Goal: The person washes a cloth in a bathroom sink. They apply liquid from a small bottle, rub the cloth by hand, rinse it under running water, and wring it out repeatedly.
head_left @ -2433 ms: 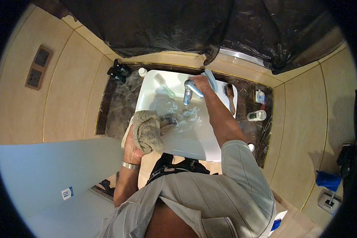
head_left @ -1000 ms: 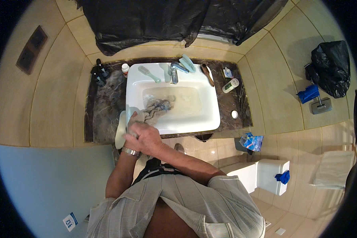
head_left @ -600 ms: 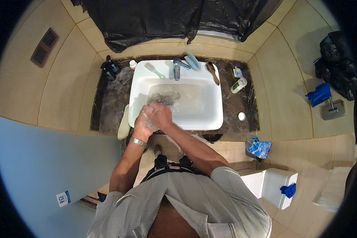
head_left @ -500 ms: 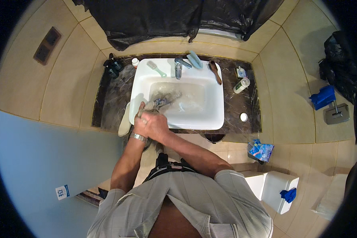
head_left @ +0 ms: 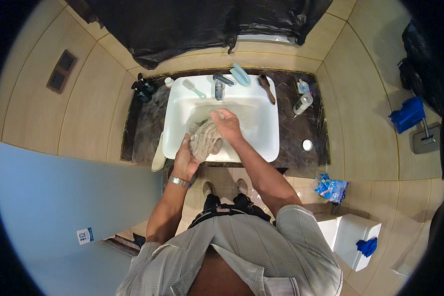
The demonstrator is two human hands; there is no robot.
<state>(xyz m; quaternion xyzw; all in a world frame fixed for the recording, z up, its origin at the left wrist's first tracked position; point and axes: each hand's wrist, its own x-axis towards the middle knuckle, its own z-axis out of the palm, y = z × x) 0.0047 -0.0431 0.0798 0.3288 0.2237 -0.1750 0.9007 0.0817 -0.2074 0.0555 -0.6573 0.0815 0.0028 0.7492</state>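
The greyish-beige cloth is over the near left part of the white sink, bunched between the two hands, and its folds hide much of the basin floor there. Its far end fades into a dark, murky patch, so I cannot tell where cloth stops and water begins. The left hand supports the cloth from the near left, thumb standing up at the edge; its fingers disappear beneath the fabric, so how tightly they close cannot be told. The right hand has its fingers curled in on the cloth's upper right edge, the fingertips partly blurred (the wet folds there blend with the skin). A black bag at the far right is cut off by the dark lens rim, and a black plastic sheet covers much of the wall behind. Beyond the hands, a faucet stands on the sink's back ledge, between a pale green brush and a light blue brush-like object, with a wooden brush farther right. On the dark counter sit a clear bottle and a round white lid.
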